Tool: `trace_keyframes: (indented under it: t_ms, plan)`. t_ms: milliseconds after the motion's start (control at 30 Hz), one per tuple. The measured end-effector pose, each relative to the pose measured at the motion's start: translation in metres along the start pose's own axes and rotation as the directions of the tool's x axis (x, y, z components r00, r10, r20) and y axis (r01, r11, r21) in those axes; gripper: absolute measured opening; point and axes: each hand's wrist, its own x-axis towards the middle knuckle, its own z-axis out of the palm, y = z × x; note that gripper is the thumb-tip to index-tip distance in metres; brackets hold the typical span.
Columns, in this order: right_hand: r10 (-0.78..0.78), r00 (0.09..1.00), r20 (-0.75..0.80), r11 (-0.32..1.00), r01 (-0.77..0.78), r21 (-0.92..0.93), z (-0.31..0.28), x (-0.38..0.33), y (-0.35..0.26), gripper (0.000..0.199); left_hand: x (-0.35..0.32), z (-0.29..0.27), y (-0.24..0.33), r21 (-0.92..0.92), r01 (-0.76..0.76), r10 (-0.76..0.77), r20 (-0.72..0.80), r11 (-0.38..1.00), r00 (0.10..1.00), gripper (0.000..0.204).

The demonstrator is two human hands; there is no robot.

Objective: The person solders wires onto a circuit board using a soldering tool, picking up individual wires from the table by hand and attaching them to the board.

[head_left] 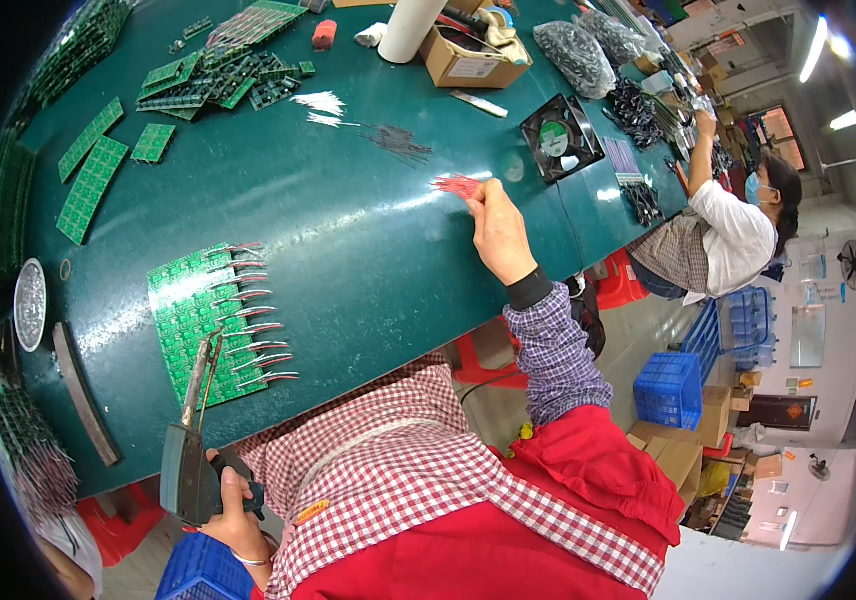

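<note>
My left hand (233,512) is wrapped round the handle of a dark green soldering gun (183,465). The gun's long metal tip reaches over a green circuit board panel (176,290) lying on the table. Along the panel's right side, short red, white and black wires (260,328) stick out in several rows. Farther right, the fingers of my right hand (500,232) pinch the ends of a small bunch of red wires (455,185). Whether some of these wires rest on the table is hard to tell. Black wires (398,142) and white wires (320,103) lie beyond in loose piles.
Loose circuit boards (93,185) and a board heap (218,80) cover the far left of the green table (368,250). A round metal dish (30,305) is at the left edge. A black fan (561,138) and cardboard box (473,62) stand far right. A co-worker (728,230) sits at right.
</note>
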Motion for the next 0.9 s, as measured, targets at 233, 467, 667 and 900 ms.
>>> trace_keyframes:
  t_ms: [233,467,667,900]
  plan:
    - [-0.122,0.96,0.25,0.993,0.117,0.036,-0.024,0.034,-0.03,0.009,0.004,0.003,-0.011,-0.084,-0.089,0.088,-0.016,0.992,0.996,0.032]
    - [-0.211,0.862,0.461,0.974,0.227,0.02,-0.025,0.063,-0.046,0.009,0.002,0.006,-0.016,-0.134,-0.128,0.123,-0.047,0.983,0.991,0.033]
    - [-0.201,0.848,0.49,0.975,0.222,0.016,-0.016,0.063,-0.05,0.009,0.003,0.006,-0.016,-0.152,-0.155,0.15,-0.046,0.976,0.988,0.03]
    - [-0.205,0.815,0.542,0.937,0.323,-0.132,-0.008,0.059,-0.035,0.014,0.005,0.001,-0.03,-0.147,-0.107,0.108,-0.004,0.983,0.994,0.032]
